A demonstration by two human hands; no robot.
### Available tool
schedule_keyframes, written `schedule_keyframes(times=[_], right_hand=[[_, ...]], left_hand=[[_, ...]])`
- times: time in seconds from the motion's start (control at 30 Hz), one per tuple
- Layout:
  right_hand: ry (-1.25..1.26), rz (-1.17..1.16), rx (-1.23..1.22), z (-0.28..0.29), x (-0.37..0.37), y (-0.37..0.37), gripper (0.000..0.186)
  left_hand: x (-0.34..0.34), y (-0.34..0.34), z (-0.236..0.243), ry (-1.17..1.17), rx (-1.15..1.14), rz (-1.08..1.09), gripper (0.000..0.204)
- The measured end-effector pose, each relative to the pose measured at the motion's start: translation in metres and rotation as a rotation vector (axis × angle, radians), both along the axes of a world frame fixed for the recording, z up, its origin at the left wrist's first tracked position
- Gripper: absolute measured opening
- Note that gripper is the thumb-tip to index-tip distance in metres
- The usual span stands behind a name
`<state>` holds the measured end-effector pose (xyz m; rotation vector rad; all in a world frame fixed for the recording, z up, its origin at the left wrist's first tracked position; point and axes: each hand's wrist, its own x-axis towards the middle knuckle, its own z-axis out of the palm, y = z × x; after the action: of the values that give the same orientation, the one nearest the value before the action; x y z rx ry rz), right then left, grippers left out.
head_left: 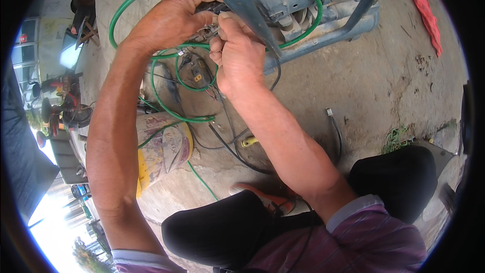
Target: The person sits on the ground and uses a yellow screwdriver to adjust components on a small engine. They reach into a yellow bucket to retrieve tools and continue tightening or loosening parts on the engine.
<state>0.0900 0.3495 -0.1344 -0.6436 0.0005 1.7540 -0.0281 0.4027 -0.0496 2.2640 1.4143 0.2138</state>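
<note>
Both of my hands are close together at the dark, cluttered side of a machine (298, 7) with a blue-grey tubular frame (247, 7). My left hand (174, 17) is bent round a small dark part (213, 7), thumb toward the right hand, its other fingers partly hidden behind that part. Just right of it, my right hand (240, 55) is closed in a pinch, thumb and forefinger meeting near the same part. What the pinch holds is too small to name. A green hose (113, 20) loops round the left hand and passes below both hands.
A stained bucket (166, 144) lies on the ground between my forearms. Black cables (235, 156), a yellow-handled tool (249, 142) and a cable end with a pale connector (330, 112) lie nearby. Red cloth (427, 20) hangs at the far right. My knees (217, 227) are below.
</note>
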Motion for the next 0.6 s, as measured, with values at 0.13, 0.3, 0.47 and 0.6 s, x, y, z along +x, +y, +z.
schedule_keyframes(times=[0.13,0.3,0.47,0.6], right_hand=[[-0.050,-0.046,0.072,-0.006,-0.002,0.000,0.011],[-0.008,-0.037,0.031,-0.004,-0.002,0.000,0.015],[0.027,-0.063,0.058,-0.005,-0.002,0.000,0.017],[0.129,-0.002,-0.034,-0.003,0.002,0.003,0.018]], left_hand=[[-0.003,0.004,-0.004,-0.009,-0.006,-0.008,0.031],[-0.012,0.003,-0.007,-0.251,-0.208,-0.001,0.030],[-0.004,0.003,-0.001,-0.117,-0.142,-0.038,0.030],[-0.008,0.005,-0.004,-0.096,-0.102,-0.050,0.029]])
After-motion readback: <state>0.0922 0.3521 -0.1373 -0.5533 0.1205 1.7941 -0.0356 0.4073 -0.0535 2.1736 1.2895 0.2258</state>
